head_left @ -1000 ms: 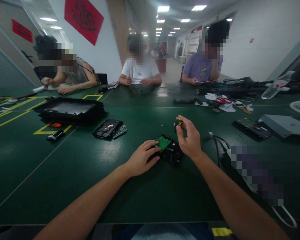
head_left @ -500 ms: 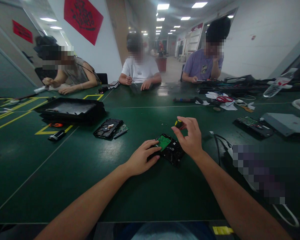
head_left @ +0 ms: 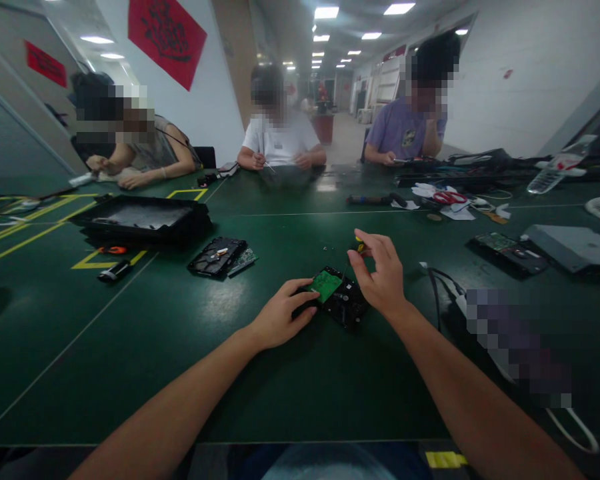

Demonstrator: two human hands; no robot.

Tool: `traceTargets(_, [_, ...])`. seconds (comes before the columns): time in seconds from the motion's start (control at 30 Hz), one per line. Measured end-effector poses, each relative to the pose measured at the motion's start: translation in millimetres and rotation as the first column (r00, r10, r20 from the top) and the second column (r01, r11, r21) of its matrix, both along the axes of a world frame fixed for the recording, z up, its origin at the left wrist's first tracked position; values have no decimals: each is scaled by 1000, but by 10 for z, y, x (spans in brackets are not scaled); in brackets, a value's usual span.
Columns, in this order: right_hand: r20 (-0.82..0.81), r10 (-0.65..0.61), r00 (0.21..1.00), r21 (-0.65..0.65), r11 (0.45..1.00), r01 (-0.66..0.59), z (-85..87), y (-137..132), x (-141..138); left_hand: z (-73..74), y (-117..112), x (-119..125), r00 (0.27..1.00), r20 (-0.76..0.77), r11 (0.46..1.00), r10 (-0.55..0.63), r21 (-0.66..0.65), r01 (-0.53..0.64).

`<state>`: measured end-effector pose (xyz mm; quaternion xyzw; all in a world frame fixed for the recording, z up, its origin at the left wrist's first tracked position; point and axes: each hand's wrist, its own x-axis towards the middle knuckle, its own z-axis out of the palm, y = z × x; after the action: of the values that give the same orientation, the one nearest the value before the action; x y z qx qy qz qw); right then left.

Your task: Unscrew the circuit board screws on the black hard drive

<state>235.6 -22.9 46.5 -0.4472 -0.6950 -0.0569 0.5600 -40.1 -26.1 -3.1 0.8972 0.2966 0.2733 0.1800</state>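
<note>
A black hard drive point(head_left: 344, 311) with a green circuit board point(head_left: 327, 285) lies on the table in front of me. My left hand point(head_left: 284, 312) steadies the drive's left side, fingertips at the board's edge and thumb at the near side. Between thumb and fingers, my right hand point(head_left: 381, 273) pinches a small screwdriver by its yellow-and-black handle point(head_left: 360, 245). Its thin shaft points down to the drive by the board's right edge; the tip is too small to make out. A few tiny screws point(head_left: 326, 249) lie beyond the drive.
Left are another opened drive point(head_left: 217, 256) and a black tray point(head_left: 140, 220). To the right lie a further drive point(head_left: 507, 253), a grey box point(head_left: 573, 248), a cable point(head_left: 436, 293) and a blurred-out object point(head_left: 517, 347). Three people sit across the green table point(head_left: 180, 373).
My right fingers have shifted on the screwdriver handle, showing less of it. The left fingers have drawn slightly back along the board. Across the table, the middle person's hands have risen.
</note>
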Motion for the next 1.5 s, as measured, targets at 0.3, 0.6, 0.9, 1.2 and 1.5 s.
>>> traceTargets(0.3, [3,19,1000,-16,1000,-19,-43,24,22,5,-7,0,1000,20,1000,0,-15,0])
traceTargets(0.6, [15,-57,998,34,998,56,-3,11,22,1,-8,-10,1000,13,1000,9,-26,-8])
traceTargets(0.9, [-4,-46,999,-10,999,46,-48,13,10,18,-11,4,1000,26,1000,9,-28,-8])
traceTargets(1.2, [11,-35,999,7,999,35,-59,12,-1,-11,5,-11,1000,12,999,4,-36,-4])
traceTargets(1.5, [-32,0,1000,-67,998,-2,-84,24,-1,11,5,-13,1000,5,999,8,-40,-7])
